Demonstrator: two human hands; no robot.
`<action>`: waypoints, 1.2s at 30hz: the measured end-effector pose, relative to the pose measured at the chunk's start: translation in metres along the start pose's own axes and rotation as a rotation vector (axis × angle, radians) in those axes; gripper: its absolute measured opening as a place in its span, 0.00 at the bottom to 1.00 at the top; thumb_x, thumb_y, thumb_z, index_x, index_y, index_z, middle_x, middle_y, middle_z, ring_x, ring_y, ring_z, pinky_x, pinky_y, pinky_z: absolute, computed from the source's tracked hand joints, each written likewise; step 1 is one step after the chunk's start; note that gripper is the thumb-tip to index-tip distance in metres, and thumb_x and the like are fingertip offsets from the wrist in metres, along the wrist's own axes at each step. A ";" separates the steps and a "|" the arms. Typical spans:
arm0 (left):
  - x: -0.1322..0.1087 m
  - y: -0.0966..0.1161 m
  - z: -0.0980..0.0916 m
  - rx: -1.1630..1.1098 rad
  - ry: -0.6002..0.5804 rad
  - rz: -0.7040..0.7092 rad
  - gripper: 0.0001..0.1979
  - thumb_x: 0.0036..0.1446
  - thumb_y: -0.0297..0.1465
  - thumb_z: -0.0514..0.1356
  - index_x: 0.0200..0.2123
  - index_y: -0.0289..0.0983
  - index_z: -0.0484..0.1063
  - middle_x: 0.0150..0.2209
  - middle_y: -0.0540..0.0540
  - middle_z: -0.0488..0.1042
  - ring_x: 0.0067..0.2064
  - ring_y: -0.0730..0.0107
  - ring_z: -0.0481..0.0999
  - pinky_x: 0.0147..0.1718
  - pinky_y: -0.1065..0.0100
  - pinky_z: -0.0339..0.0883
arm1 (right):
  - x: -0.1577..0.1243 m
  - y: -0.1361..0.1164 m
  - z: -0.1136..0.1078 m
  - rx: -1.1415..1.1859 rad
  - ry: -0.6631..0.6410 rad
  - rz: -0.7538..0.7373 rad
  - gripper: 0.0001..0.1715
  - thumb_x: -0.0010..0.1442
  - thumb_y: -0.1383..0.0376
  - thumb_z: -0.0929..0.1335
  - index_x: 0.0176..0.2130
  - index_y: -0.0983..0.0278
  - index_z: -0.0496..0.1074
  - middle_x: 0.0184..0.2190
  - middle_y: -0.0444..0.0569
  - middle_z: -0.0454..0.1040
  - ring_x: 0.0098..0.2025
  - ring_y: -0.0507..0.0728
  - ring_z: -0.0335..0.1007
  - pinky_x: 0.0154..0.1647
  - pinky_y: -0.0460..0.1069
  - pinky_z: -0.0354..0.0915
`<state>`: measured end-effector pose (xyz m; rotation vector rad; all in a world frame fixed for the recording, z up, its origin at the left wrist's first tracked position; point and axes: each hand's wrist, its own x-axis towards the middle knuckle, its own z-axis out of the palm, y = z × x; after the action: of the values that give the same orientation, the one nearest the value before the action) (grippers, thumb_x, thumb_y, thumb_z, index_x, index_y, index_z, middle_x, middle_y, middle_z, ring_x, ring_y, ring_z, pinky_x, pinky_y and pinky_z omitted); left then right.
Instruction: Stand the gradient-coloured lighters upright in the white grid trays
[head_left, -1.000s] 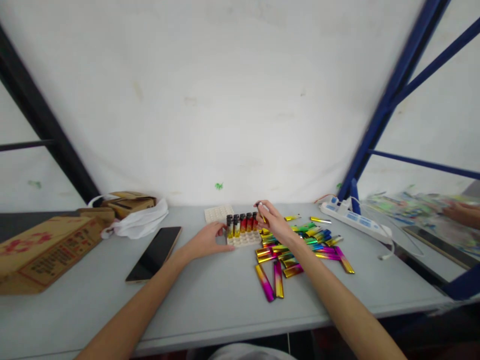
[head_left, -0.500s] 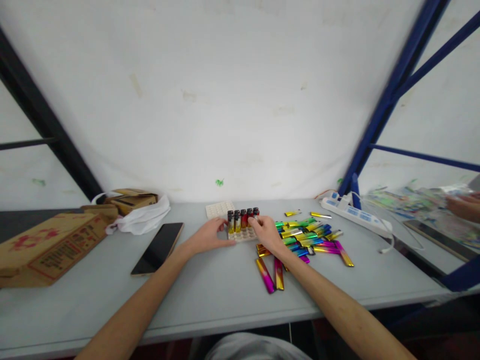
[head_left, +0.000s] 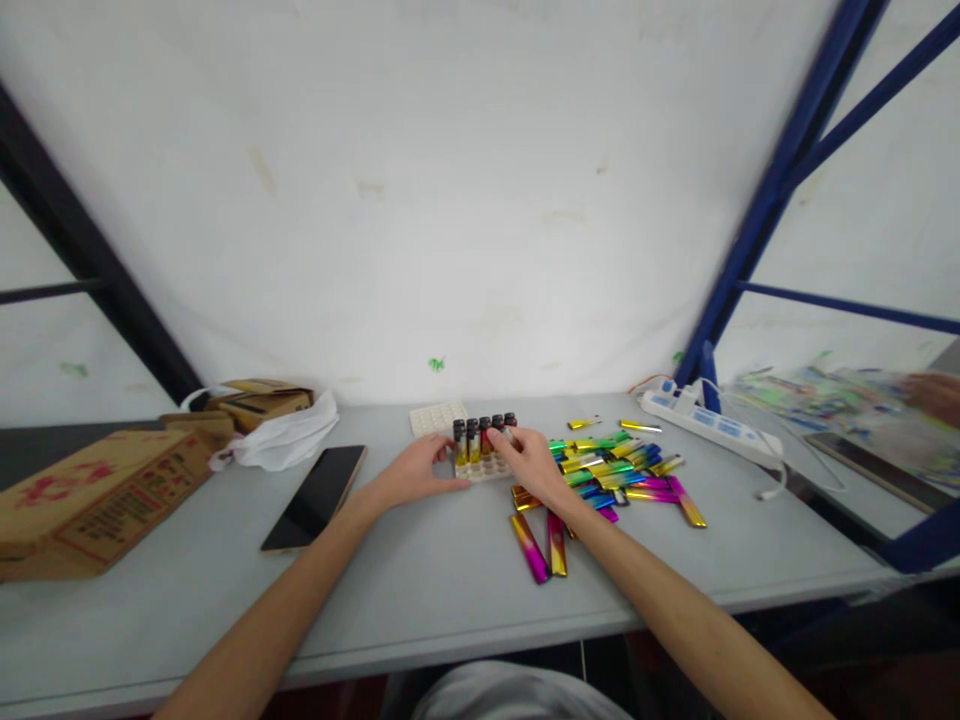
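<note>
Head view: cream perforated plastic tray (head_left: 484, 467), mid-table, far row holding upright black-capped yellow-and-red lighters (head_left: 480, 438); left hand (head_left: 411, 474) loosely open, fingertips touching the tray's left edge. Right hand (head_left: 531, 466), fingers bent, tips at the rightmost upright lighter; whether it grips cannot be told. Heap of iridescent metallic sleeves (head_left: 615, 475) just right of tray; black phone (head_left: 315, 497) left, white power strip (head_left: 712, 428) far right.

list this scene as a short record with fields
left hand: against the left side of the tray
right hand: at the tray's right end, fingers by the upright lighters, grip unclear
tray: white, holds one row of upright lighters
pile: loose lighters lying flat, right of the tray
left of hands: phone, cardboard box
back right: power strip
</note>
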<state>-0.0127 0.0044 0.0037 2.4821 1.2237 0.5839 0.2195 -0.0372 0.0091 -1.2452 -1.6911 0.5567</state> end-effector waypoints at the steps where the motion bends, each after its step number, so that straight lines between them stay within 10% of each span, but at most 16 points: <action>1: 0.000 0.001 0.000 0.006 -0.005 -0.005 0.33 0.46 0.56 0.65 0.44 0.35 0.72 0.41 0.42 0.75 0.40 0.57 0.73 0.40 0.61 0.66 | 0.000 0.000 0.000 -0.011 0.007 0.006 0.30 0.63 0.46 0.62 0.20 0.61 0.55 0.18 0.38 0.50 0.23 0.49 0.48 0.25 0.47 0.44; 13: 0.001 0.003 -0.002 0.023 -0.006 -0.015 0.34 0.44 0.57 0.65 0.44 0.35 0.73 0.39 0.42 0.74 0.39 0.57 0.72 0.40 0.61 0.66 | 0.001 0.004 -0.001 -0.043 0.026 -0.001 0.24 0.63 0.53 0.62 0.21 0.61 0.56 0.18 0.38 0.54 0.23 0.50 0.51 0.26 0.47 0.46; 22: 0.001 -0.001 0.000 0.014 -0.004 0.000 0.33 0.45 0.57 0.65 0.43 0.36 0.73 0.39 0.43 0.74 0.40 0.57 0.73 0.40 0.61 0.67 | 0.003 -0.002 -0.023 -0.230 -0.184 -0.362 0.20 0.72 0.55 0.57 0.32 0.61 0.63 0.33 0.47 0.67 0.37 0.55 0.63 0.41 0.48 0.58; 36: 0.000 0.005 -0.002 0.031 -0.004 -0.009 0.34 0.44 0.58 0.65 0.42 0.35 0.72 0.39 0.42 0.74 0.39 0.56 0.73 0.39 0.62 0.66 | 0.009 0.012 -0.011 -0.422 -0.218 -0.228 0.12 0.72 0.60 0.62 0.38 0.63 0.67 0.30 0.49 0.74 0.31 0.55 0.69 0.34 0.47 0.56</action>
<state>-0.0104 0.0020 0.0072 2.5007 1.2516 0.5615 0.2347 -0.0260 0.0087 -1.2897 -2.1804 0.2062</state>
